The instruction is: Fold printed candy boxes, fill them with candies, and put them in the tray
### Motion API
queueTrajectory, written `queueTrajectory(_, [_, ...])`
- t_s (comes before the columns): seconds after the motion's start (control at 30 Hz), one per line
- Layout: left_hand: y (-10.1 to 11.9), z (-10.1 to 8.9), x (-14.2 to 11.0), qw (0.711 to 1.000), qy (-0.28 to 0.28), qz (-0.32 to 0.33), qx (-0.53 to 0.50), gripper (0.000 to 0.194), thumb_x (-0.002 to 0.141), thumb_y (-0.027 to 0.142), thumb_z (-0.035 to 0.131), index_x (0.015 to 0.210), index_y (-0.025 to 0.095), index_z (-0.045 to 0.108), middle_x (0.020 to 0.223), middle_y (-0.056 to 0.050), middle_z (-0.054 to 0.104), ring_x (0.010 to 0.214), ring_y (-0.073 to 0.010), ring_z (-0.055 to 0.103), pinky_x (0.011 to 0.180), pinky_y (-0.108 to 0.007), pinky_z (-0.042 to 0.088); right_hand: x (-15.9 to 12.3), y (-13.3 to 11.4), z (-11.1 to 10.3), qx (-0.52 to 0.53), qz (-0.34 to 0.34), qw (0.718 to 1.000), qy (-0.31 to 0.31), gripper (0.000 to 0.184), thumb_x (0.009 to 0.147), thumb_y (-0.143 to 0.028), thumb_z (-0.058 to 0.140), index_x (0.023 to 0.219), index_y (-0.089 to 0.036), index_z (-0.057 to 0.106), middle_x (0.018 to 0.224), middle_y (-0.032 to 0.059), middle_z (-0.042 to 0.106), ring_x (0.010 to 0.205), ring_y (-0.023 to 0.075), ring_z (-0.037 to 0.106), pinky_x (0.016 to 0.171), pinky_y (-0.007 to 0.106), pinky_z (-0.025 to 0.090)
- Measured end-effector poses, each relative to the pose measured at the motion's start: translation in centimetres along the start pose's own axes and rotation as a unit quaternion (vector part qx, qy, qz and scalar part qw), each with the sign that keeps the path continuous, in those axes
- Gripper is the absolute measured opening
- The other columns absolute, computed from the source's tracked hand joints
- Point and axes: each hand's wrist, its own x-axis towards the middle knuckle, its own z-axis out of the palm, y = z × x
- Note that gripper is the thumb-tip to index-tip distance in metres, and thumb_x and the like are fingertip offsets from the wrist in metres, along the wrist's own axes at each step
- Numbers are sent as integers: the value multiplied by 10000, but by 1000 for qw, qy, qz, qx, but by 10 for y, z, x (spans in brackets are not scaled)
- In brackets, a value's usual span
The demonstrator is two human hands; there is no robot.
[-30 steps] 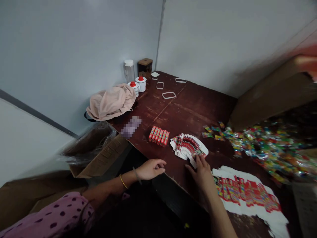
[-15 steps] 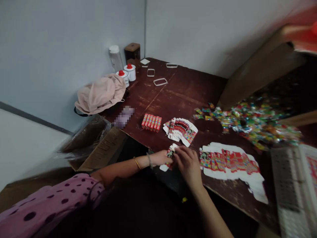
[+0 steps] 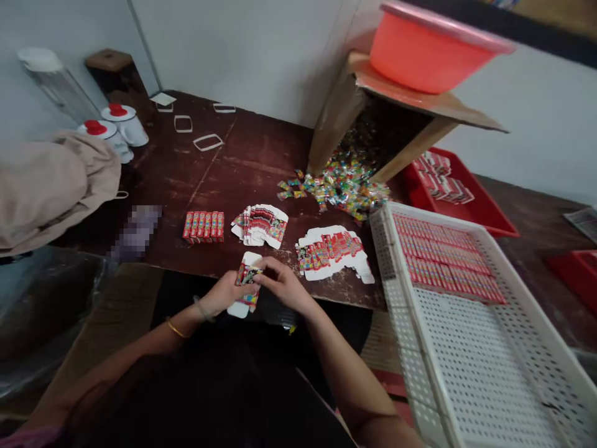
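My left hand (image 3: 222,292) is closed around a small flat printed carton (image 3: 246,287), red with white end flaps, just off the table's front edge. My right hand (image 3: 281,281) pinches the same carton at its upper right side. Beyond them lies a fanned pile of flattened cartons (image 3: 259,225). To its right a second spread of flat cartons (image 3: 332,252) rests near the edge. A short row of filled-out red boxes (image 3: 204,227) stands on the left.
Wrapped candies (image 3: 345,186) spill from a cardboard box (image 3: 333,118) under a red basin (image 3: 429,53). At right is a white perforated crate (image 3: 466,348) partly filled with red boxes, and a red tray (image 3: 494,211). Lidded mugs (image 3: 133,129) and a beige cloth (image 3: 60,180) are at left.
The view has swung right, bringing the crate, red tray and whole basin into sight. Both hands still hold the carton, which now shows more of its printed face and white flaps.
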Motion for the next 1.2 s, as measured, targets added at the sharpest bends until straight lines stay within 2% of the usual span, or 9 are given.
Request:
queueTrajectory(0.17, [-12,18,-4,978,171,107,51,432,751,417,694,1061,150,555,809,-12,654,711,-135,609,664,-227,466,-26,17,24,31,62,981,181,308,785,-364,688,992,-235,499,916,6,626,843,157,626,752,278,510])
queueTrajectory(0.3, [-17,23,-26,976,147,146,68,465,765,359,688,1140,158,499,806,-7,622,692,-115,593,661,-212,450,-48,24,25,177,163,961,134,255,815,-442,646,888,-223,538,671,-40,557,577,103,540,535,209,457])
queueTrajectory(0.53, [-27,18,-59,989,50,88,109,432,776,339,672,1147,151,552,851,-21,645,735,-125,600,700,-225,450,-60,28,35,437,365,820,46,313,613,-316,832,804,-205,611,560,-72,452,451,47,400,418,149,408])
queueTrajectory(0.63, [-25,17,-67,985,60,75,144,297,857,367,560,1041,148,638,894,-37,672,799,-141,605,739,-230,441,-58,29,41,449,400,799,4,303,564,-240,849,765,-184,630,529,-82,433,420,21,331,376,120,339])
queueTrajectory(0.73, [-25,20,-68,985,104,72,118,278,871,344,519,1005,142,656,861,-44,671,798,-148,597,732,-234,432,-54,27,44,411,399,818,-50,282,579,-224,826,798,-175,656,518,-81,458,390,15,294,351,129,294])
queueTrajectory(0.87, [-36,22,-52,990,114,-17,-77,670,739,266,660,1353,182,405,711,31,594,616,-108,542,625,-223,409,-47,18,48,245,287,923,-79,217,713,-373,740,797,-178,692,603,-28,567,421,48,405,397,172,366])
queueTrajectory(0.97, [-49,20,-41,959,80,-112,-247,630,744,305,629,1332,189,433,812,-13,633,648,-134,594,658,-270,449,-45,14,54,103,167,980,-28,331,823,-468,614,689,-182,711,782,48,652,603,119,560,505,220,456])
queueTrajectory(1.07, [-57,16,-42,933,-33,-180,-310,512,800,447,532,1182,108,570,820,-90,663,686,-198,636,678,-339,483,-43,21,58,85,186,979,-18,324,781,-500,651,796,-193,752,860,54,675,522,104,536,457,238,432])
queueTrajectory(1.2, [-59,11,-56,928,-119,-182,-301,483,809,479,556,1059,75,642,909,-146,677,793,-223,658,689,-320,489,-41,34,56,140,270,952,-31,405,699,-506,730,910,-161,755,595,-2,615,420,82,458,409,220,356])
